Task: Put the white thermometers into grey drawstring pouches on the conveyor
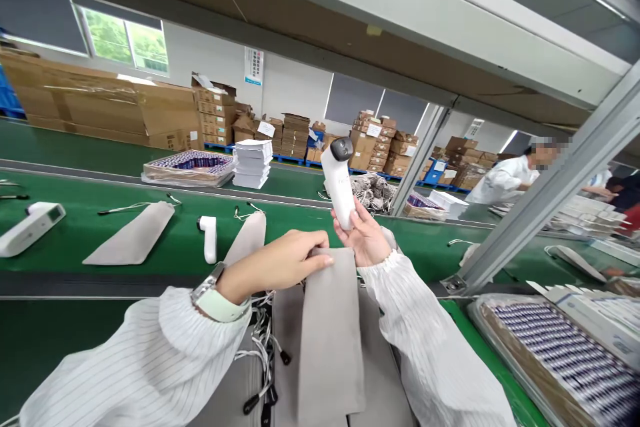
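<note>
R hand (364, 235) gripping white device (340, 181) base, L hand (280, 263) pinching grey pouch (330, 333) top

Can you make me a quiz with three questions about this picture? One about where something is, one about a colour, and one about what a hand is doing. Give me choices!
1. Where is the white device?
A. In the right hand, standing upright
B. Lying in a cardboard box
C. Under the grey pouch

2. What colour is the conveyor belt?
A. Red
B. Green
C. Yellow

3. What is the left hand doing?
A. Resting flat on the belt
B. Hanging free in the air
C. Pinching the top edge of the grey pouch

Answers:
1 A, the right hand's fingers wrap the device's lower end and its dark head points up.
2 B, the belt is green all along.
3 C, the left hand's fingertips close on the pouch's top edge.
</note>
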The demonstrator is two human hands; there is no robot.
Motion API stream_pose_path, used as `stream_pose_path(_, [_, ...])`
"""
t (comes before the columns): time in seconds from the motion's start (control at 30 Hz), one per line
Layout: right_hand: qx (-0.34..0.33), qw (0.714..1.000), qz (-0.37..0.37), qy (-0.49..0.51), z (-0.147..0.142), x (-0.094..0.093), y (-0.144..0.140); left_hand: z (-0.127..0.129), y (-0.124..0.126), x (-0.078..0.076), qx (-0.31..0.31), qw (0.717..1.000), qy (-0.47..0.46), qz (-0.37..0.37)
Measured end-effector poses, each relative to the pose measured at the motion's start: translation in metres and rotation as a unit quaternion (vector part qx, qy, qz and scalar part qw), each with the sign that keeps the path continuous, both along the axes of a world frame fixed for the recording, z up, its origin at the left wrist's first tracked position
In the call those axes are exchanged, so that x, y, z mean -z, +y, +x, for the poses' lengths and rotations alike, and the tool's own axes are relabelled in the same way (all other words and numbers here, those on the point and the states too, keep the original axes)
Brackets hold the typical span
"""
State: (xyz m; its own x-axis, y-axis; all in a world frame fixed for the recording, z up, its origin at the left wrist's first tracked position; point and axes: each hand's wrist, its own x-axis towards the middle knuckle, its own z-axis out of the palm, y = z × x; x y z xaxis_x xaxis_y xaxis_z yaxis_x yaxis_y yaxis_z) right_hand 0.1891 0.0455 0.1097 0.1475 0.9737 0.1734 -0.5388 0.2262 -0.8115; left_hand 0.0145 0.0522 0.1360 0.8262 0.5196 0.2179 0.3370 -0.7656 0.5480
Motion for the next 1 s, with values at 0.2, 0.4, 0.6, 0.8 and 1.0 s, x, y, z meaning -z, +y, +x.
stream_pose_path(0.2, [-0.025,0.998,0.012,0.056,-0.008,-0.02,-0.022,0.002,-0.002,-0.003,0.011,0.998,-0.049,-0.023])
stream_pose_path(0.4, [-0.142,0.988,0.019,-0.064,-0.002,-0.02,-0.025,0.002,-0.007,-0.01,0.053,0.997,-0.007,-0.054])
stream_pose_path(0.6, [-0.014,0.99,0.086,-0.109,0.006,-0.021,-0.021,0.0,-0.006,-0.009,0.011,0.998,-0.003,-0.054])
stream_pose_path(0.8, [0.044,0.99,0.066,-0.114,0.005,-0.016,-0.013,0.005,-0.008,-0.007,-0.01,0.997,-0.078,-0.002])
stream_pose_path(1.0, [-0.155,0.921,-0.05,-0.353,-0.01,-0.003,-0.017,0.009,-0.001,0.001,-0.145,0.967,-0.182,0.1])
